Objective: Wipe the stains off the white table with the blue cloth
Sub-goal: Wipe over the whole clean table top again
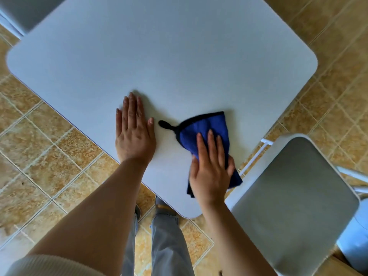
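Right hand [211,168] presses flat on the blue cloth [207,130] near the surface [159,56]'s near corner; cloth stretches ahead of its fingers [211,142]; left hand [134,132] lies flat, empty.

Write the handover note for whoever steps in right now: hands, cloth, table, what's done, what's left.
Left hand: flat and open on the white table, empty, bracing near the front edge.
Right hand: pressed flat on the blue cloth, fingers spread over it, not gripping.
Blue cloth: bunched, lying on the table's near right side; its black hanging loop points toward the left hand.
Done: no stains visible on the tabletop in view.
Left: the patch under the cloth cannot be seen; finish that stroke, then check the surface. A grey chair stands close on the right.
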The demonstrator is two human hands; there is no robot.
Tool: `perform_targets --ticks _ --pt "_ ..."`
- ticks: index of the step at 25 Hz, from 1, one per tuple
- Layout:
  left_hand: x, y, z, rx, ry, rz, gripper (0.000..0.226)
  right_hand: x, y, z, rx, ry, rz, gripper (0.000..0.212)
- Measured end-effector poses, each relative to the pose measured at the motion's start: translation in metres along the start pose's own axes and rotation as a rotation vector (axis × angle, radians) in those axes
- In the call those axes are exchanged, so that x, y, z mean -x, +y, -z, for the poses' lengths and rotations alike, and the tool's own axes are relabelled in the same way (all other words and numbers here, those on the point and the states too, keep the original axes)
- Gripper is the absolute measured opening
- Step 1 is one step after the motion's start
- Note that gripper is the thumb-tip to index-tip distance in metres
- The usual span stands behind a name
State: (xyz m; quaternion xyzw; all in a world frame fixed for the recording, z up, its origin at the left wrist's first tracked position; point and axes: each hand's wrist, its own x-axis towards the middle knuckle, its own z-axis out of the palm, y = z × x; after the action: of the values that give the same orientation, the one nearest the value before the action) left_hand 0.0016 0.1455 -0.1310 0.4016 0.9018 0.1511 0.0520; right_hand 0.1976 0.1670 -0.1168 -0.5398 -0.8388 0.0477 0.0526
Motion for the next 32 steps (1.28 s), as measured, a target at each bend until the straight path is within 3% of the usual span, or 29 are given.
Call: perform_targets --ticks 5,8,12,15,17,21,25,27,32 --pt "-0.001 0.001 -0.001 -0.018 0.001 0.003 0.059 -0.079 0.057 0.004 0.03 0.033 -0.288 0.052" --pt "-0.001 0.002 -0.002 -0.029 0.01 0.009 0.058 -0.148 0.048 -0.001 -0.013 0.013 -0.341 0.054" --pt "-0.001 0.003 -0.002 -0.035 0.024 0.005 0.058 -0.164 -0.016 -0.011 -0.044 0.055 -0.177 0.054" --pt "-0.001 0.002 -0.001 -0.035 0.031 0.007 0.058 -0.111 -0.047 -0.014 -0.058 0.052 0.067 0.053" --pt "-0.001 0.002 -0.001 -0.032 0.023 0.006 0.058 -0.071 -0.039 -0.007 -0.055 0.002 0.134 0.054" --pt "-0.001 0.002 -0.002 -0.034 0.021 0.01 0.057 -0.044 0.025 0.003 0.032 -0.031 0.043 0.055" --pt "-0.002 0.002 -0.002 -0.032 0.006 0.01 0.057 -0.109 0.056 0.003 0.038 0.029 -0.248 0.052" --pt "-0.002 0.001 -0.001 -0.036 0.005 0.01 0.058 -0.157 0.048 0.002 0.003 -0.01 -0.308 0.054" --pt "-0.002 -0.001 -0.002 -0.025 0.021 -0.001 0.058 -0.203 -0.024 -0.012 0.001 -0.059 -0.125 0.055"
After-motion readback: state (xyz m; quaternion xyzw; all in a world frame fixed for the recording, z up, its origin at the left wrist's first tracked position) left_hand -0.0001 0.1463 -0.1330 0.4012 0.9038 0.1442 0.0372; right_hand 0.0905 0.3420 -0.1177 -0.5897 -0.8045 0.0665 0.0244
